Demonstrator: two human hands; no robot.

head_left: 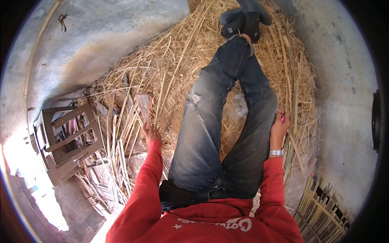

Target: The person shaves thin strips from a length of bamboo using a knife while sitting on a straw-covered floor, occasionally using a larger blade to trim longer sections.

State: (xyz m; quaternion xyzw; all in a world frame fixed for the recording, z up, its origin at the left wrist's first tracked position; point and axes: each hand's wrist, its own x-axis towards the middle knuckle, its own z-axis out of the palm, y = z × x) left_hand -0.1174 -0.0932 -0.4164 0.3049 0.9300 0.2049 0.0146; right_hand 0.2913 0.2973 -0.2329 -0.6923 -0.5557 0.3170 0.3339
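Note:
My left hand point(151, 133) is low over the straw and stalks left of my legs, its fingers apart. Just beyond its fingertips lies a flat, reddish-grey slab point(144, 106), like a piece of brick or stone. Whether the fingers touch the slab I cannot tell. On the other side, my right hand point(279, 124) is beside my right thigh with its fingers curled. A small bright pink object point(282, 119) shows between those fingers; its kind is too small to make out. My legs, in worn dark jeans point(194, 121), stretch forward over the straw.
Dry straw point(182, 60) covers the floor, with long stalks point(287, 60) along the right wall. A broken brown wooden frame point(73, 137) stands at the left among debris. A slatted stick panel point(322, 210) is at the lower right. Dark boots point(245, 22) are at the far end.

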